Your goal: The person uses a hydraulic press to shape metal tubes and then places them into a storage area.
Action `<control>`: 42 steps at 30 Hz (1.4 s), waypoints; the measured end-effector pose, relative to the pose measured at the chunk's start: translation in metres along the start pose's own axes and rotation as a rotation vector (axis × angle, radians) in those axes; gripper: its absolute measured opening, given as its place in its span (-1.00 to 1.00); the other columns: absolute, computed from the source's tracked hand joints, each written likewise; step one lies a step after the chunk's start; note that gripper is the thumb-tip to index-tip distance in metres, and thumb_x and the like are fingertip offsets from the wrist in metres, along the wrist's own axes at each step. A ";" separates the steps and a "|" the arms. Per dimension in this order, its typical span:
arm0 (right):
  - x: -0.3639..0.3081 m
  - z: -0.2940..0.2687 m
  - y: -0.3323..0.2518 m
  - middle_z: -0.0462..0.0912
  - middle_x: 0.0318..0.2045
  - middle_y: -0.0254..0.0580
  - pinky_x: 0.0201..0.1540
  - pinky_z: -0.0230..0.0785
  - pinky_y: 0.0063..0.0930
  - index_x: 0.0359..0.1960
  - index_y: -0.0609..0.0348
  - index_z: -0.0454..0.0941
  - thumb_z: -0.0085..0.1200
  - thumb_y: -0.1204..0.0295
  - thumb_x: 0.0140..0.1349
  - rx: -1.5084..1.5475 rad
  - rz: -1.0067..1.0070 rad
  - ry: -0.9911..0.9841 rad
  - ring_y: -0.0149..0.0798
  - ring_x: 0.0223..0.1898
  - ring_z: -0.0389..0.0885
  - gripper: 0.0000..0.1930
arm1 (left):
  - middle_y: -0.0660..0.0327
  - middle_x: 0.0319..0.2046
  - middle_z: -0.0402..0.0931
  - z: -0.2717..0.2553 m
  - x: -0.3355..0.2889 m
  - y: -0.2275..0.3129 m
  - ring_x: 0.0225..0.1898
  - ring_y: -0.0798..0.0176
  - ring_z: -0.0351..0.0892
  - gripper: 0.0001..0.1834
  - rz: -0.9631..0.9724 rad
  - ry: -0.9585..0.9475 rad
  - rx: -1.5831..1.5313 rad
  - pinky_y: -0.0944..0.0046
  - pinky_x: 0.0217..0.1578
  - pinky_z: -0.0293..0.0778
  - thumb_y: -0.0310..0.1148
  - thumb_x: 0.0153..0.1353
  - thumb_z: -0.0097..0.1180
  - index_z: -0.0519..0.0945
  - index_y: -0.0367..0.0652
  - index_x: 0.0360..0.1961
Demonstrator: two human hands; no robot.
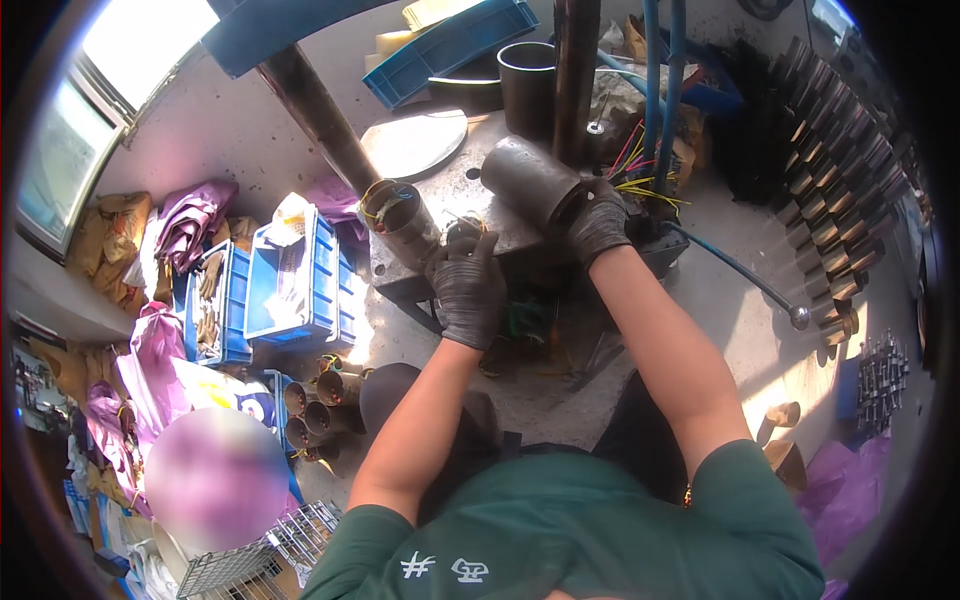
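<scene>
My right hand point(600, 220), in a dark glove, is closed on the lower right end of a dark grey metal cylinder point(528, 180), which lies tilted on the metal work table point(478, 185). My left hand point(467, 285), gloved too, has its fingers curled at the table's near edge. They reach a small roundish piece point(462, 230) that they partly cover, so its kind does not show. Just left of that hand stands an open metal tube point(408, 232) with thin coloured wires at its mouth.
Steel posts point(320, 120) rise from the table, beside a round pale plate point(415, 140) and a black pot-like cylinder point(527, 90). Blue crates point(290, 285) stand at left, near several wired tubes point(320, 415). A ball-ended lever point(745, 275) juts out right; stacked metal tubes point(830, 200) line that side.
</scene>
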State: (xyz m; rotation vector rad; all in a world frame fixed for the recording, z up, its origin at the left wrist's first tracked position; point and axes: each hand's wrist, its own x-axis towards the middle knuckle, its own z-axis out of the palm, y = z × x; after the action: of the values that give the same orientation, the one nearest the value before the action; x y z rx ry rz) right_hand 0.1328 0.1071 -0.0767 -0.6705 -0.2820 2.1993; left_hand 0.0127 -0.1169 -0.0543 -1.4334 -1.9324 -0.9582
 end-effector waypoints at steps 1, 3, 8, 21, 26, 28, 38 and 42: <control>0.011 -0.002 -0.002 0.69 -0.08 0.08 0.05 0.54 -0.06 0.07 0.18 0.57 0.09 0.20 0.31 -0.096 -0.039 0.139 0.05 -0.09 0.70 -0.60 | 0.18 -0.17 0.57 -0.005 -0.001 0.005 -0.05 -0.04 0.52 -0.62 0.020 0.021 -0.028 -0.11 0.06 0.35 -0.44 0.09 0.28 0.65 0.11 -0.03; 0.013 -0.013 -0.012 0.68 -0.04 0.17 0.07 0.50 -0.05 0.09 0.18 0.56 0.02 0.10 0.34 -0.271 -0.069 0.284 0.03 -0.04 0.68 -0.54 | 0.17 -0.16 0.57 -0.012 -0.002 0.017 -0.07 0.02 0.56 -0.69 0.028 0.027 -0.085 -0.10 0.04 0.35 -0.44 0.14 0.21 0.64 0.10 -0.07; -0.055 -0.007 -0.063 0.61 0.09 0.36 0.21 0.44 0.05 0.23 0.27 0.48 -0.12 0.06 0.41 -0.176 0.129 0.293 0.09 0.11 0.64 -0.44 | 0.07 -0.05 0.57 0.015 0.045 0.046 0.06 -0.09 0.52 -0.60 0.131 -0.062 -0.353 -0.16 0.13 0.35 -0.41 0.11 0.30 0.61 -0.03 0.02; -0.052 -0.068 -0.094 0.69 0.02 0.01 0.14 0.50 -0.14 0.20 0.17 0.53 0.13 0.35 0.28 -0.178 -0.022 0.278 0.00 0.04 0.67 -0.55 | 0.07 0.01 0.61 0.116 0.095 0.077 0.18 -0.01 0.56 -0.62 -0.001 0.031 -0.493 -0.16 0.42 0.10 -0.24 0.22 0.31 0.59 -0.06 0.05; -0.054 -0.048 -0.075 0.65 0.06 -0.03 0.18 0.48 -0.29 0.22 0.21 0.53 0.22 0.57 0.18 -0.808 -0.734 0.368 -0.10 0.05 0.62 -0.49 | 0.19 -0.13 0.66 0.104 0.099 0.063 -0.02 0.24 0.67 -0.54 -0.355 0.284 -0.978 0.26 0.03 0.58 -0.71 0.15 0.18 0.58 -0.10 0.07; -0.061 -0.029 -0.066 0.62 0.12 -0.02 0.21 0.45 -0.28 0.29 0.17 0.48 0.23 0.60 0.18 -1.047 -0.945 0.232 -0.11 0.11 0.60 -0.43 | 0.13 0.01 0.59 0.095 0.110 0.049 0.09 0.17 0.61 -0.49 -0.543 0.348 -0.977 0.24 0.15 0.53 -0.77 0.13 0.12 0.50 -0.25 0.14; -0.076 0.056 -0.059 0.71 -0.03 -0.24 0.41 0.18 -0.05 0.21 -0.10 0.54 0.34 0.49 0.02 -1.946 -1.175 -0.308 -0.07 0.14 0.62 -0.38 | -0.18 0.30 0.29 0.073 0.128 -0.026 0.33 -0.22 0.35 -0.57 -0.376 0.039 -0.391 -0.02 0.34 0.31 -0.43 0.22 0.32 0.59 -0.18 0.13; -0.073 0.048 -0.050 0.68 0.03 -0.28 0.45 0.11 -0.08 0.12 -0.21 0.57 0.32 0.53 0.00 -2.091 -1.492 -0.282 -0.12 0.19 0.57 -0.42 | -0.09 0.20 0.42 0.051 0.116 -0.031 0.20 0.02 0.51 -0.58 -0.371 -0.051 -0.672 0.11 0.18 0.47 -0.44 0.27 0.31 0.59 -0.18 0.15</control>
State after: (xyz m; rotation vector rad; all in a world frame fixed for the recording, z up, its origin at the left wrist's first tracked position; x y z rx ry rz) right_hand 0.1774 0.0859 0.0107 -0.5931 -2.2943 -0.1081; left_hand -0.0506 -0.0155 -0.0025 -1.4552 -2.0542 -1.8936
